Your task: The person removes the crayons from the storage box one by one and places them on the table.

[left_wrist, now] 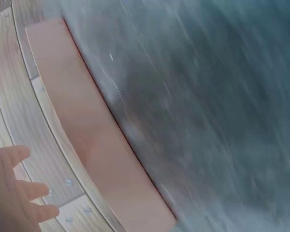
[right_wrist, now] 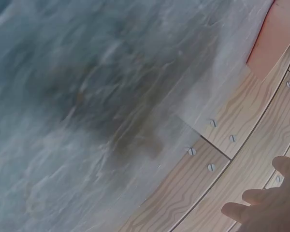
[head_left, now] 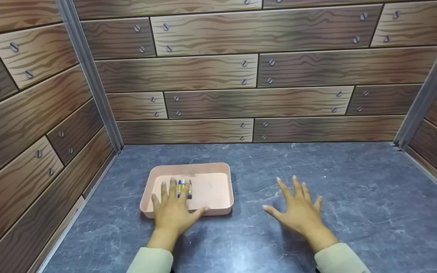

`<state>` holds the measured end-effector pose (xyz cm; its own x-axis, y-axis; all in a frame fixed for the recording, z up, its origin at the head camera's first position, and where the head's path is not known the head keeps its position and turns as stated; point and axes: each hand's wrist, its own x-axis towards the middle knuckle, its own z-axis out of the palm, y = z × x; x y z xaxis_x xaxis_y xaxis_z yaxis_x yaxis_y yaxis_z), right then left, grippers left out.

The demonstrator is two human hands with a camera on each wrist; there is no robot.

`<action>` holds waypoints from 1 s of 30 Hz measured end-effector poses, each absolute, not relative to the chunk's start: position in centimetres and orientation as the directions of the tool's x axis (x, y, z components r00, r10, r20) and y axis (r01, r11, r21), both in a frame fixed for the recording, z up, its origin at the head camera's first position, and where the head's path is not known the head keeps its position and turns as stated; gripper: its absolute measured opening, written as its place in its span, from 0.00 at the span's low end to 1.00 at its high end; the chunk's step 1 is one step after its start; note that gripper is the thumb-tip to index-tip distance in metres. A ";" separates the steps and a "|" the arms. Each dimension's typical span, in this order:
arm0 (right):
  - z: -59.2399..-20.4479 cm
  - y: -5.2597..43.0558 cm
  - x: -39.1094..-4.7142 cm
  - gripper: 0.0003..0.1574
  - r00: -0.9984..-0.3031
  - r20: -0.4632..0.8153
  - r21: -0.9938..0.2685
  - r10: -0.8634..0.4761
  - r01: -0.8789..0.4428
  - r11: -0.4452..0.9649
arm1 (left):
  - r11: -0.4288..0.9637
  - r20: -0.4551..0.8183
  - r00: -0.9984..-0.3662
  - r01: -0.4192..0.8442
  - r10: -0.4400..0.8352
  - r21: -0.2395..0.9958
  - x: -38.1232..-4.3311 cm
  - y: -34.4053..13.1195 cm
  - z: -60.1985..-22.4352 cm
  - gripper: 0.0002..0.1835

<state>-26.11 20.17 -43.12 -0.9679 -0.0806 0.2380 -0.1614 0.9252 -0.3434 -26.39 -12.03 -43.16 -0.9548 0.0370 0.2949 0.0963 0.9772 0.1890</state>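
Observation:
A shallow pink tray (head_left: 212, 189) with rounded corners sits left of centre on the dark blue marbled tabletop. In it lie several crayons (head_left: 190, 189), side by side, partly hidden behind my left fingers; blue, yellow and dark ends show. My left hand (head_left: 173, 214) is spread over the tray's near left part, fingers straight, holding nothing; whether it touches the rim I cannot tell. In the left wrist view the tray's outer wall (left_wrist: 92, 130) shows beside that hand's fingers (left_wrist: 31, 189). My right hand (head_left: 300, 212) is spread with straight fingers over the tabletop, right of the tray, and holds nothing.
Wood-plank patterned panels (head_left: 211, 72) stand at the back, with more on the left (head_left: 17, 151) and right. Grey metal posts (head_left: 89, 76) mark the corners. The marbled tabletop (head_left: 374, 197) stretches on to the right of my right hand.

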 end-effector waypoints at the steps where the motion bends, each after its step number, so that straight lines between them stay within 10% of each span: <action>1: -43.1 20.0 -26.2 0.60 -0.968 0.240 -0.348 -0.080 -0.163 0.923 | 0.978 0.296 -0.955 0.091 0.032 0.189 -26.5 -12.4 -43.1 0.51; 30: -42.6 12.7 -28.5 0.56 -0.940 0.316 -0.394 -0.128 -0.253 0.884 | 0.982 0.191 -0.974 -0.090 -0.121 0.165 -29.8 -21.0 -43.2 0.48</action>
